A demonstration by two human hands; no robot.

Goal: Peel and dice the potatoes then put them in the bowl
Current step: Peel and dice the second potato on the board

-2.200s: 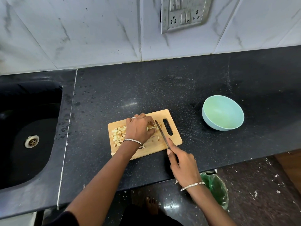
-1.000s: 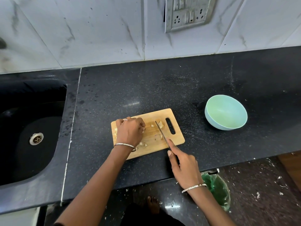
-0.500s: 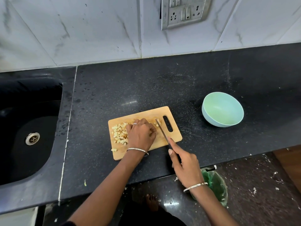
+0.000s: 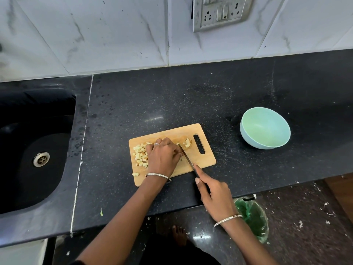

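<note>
Knife [image 4: 186, 156] — one — in right hand [image 4: 215, 197]; one bowl [image 4: 265, 129].

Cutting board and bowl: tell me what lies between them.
Head view: only bare black countertop, speckled with pale flecks, lies between the wooden cutting board and the mint-green bowl.

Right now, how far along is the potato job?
Done: a heap of potato cubes lies on the left of the cutting board. In hand: the right hand holds the knife with its blade on the board, beside the curled left hand; what that hand steadies is hidden. Left: a larger chunk near the board's slot needs dicing, and the bowl is empty, so everything has yet to go in.
</note>
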